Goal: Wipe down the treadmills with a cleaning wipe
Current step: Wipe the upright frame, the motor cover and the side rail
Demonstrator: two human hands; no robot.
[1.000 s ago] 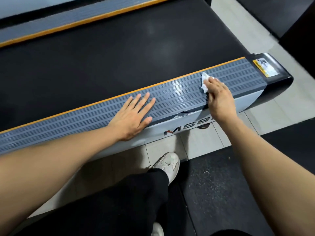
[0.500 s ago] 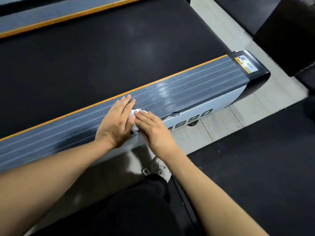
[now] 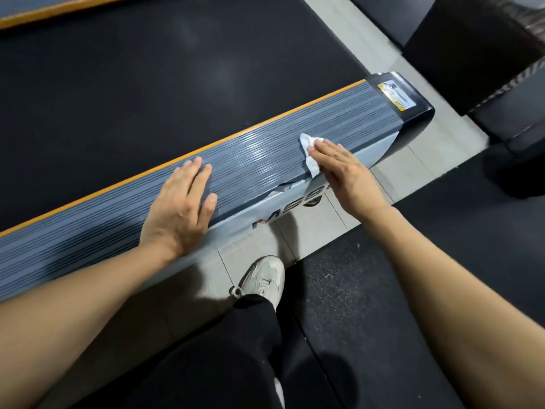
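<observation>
A treadmill's black belt (image 3: 141, 93) filled most of the view, and along its near edge the ribbed grey side rail (image 3: 265, 149) ran as one long strip from the lower left up to the right, ending at a black end cap (image 3: 413, 104) with a yellow label. The rail's long axis was the line any wiping stroke would likely follow. The left hand (image 3: 182, 208) lay flat on the rail with straight fingers, apparently bracing, holding nothing. The right hand (image 3: 345, 169) sat further along the rail towards the end cap, well apart from the left, its fingers extended and pressing the cleaning wipe (image 3: 309, 154) onto the rail's outer edge. The wipe, a small crumpled white piece, showed ahead of and beside the fingertips, draped partly over the rail's lip above the side panel's lettering. The right hand was plainly the nearer to the unwiped-looking stretch before the cap. A pale sneaker (image 3: 262, 278) stood on the tiled floor (image 3: 427, 152) below.
</observation>
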